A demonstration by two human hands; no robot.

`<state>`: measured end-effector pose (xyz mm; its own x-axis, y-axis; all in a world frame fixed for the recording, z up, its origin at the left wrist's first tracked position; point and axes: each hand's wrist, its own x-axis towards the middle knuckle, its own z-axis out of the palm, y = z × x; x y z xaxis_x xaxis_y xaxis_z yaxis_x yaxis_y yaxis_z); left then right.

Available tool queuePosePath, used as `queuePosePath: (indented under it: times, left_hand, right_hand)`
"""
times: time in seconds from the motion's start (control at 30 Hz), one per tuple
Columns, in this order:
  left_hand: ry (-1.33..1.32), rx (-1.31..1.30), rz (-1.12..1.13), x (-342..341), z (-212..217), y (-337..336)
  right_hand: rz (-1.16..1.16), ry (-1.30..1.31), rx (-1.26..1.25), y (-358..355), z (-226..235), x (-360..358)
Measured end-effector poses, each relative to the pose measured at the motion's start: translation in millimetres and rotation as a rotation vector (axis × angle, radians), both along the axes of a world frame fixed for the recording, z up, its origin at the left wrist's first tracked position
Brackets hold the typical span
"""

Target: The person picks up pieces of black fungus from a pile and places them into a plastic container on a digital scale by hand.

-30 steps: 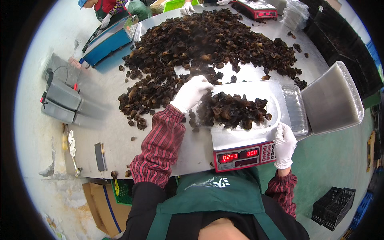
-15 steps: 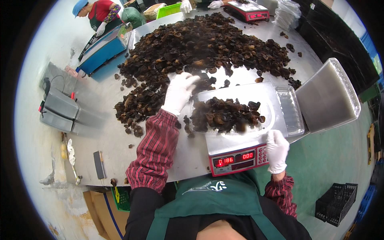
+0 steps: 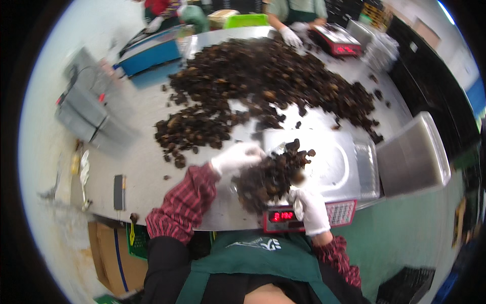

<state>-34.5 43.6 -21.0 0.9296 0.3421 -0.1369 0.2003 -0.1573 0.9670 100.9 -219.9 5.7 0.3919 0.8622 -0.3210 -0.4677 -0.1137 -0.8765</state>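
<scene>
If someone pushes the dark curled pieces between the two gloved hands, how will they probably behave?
The dark curled pieces would probably shift and scatter, since they are heaped unevenly and look separate. Each is likely light, looking small and thin. They seem unlikely to roll far, as their outlines look irregular.

Pale wall (image 3: 43, 162) left (stained low down); green floor (image 3: 400, 225) right; metal table (image 3: 144, 195) between; light strip (image 3: 445, 12) upper right.
</scene>
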Motion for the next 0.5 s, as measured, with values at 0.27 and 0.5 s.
queuePosePath:
  times: [0.27, 0.5]
  left_hand:
    - [-0.044, -0.375, 0.870, -184.5, -32.7, -40.3]
    - [-0.225, -0.135, 1.430, -324.9, -68.7, 22.5]
  right_hand:
    - [0.331, 0.002, -0.192, 61.2, 10.8, -69.9]
    - [0.340, -0.133, -0.252, 71.8, 14.5, -64.8]
